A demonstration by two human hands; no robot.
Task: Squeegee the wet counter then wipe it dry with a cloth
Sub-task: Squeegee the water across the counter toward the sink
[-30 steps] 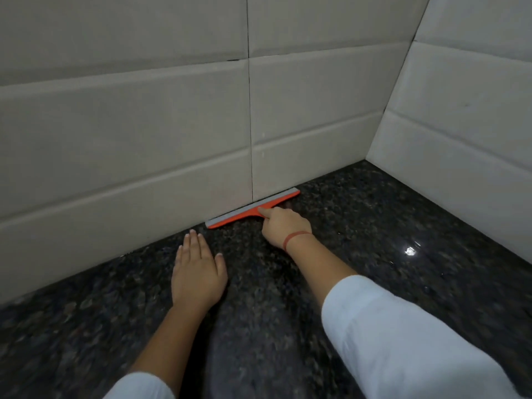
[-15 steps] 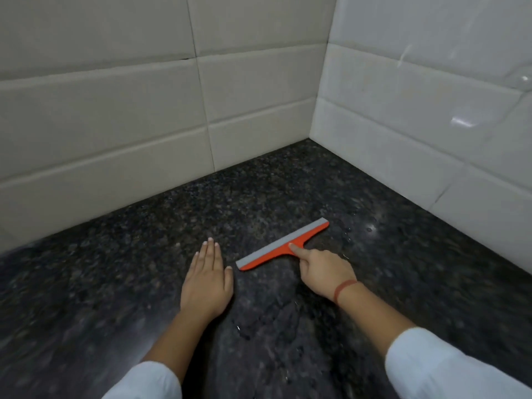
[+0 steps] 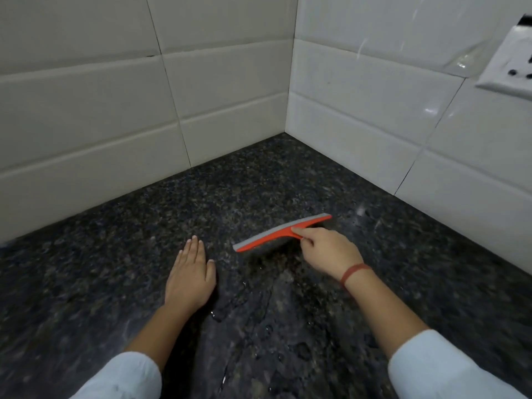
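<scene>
An orange squeegee with a grey rubber blade lies across the dark speckled granite counter, its blade side facing the back wall. My right hand grips its handle, index finger stretched along the orange bar; the handle itself is hidden under the hand. My left hand rests flat on the counter, fingers straight, to the left of the squeegee and apart from it. Water streaks and droplets shine on the counter in front of the blade. No cloth is in view.
White tiled walls meet in a corner behind the counter. A white wall socket is mounted at the upper right. White sleeves cover both forearms at the bottom of the frame.
The squeegee has been pulled from the foot of the back wall toward me across the counter, my right hand on it. The view has swung right. My left hand stays flat.
</scene>
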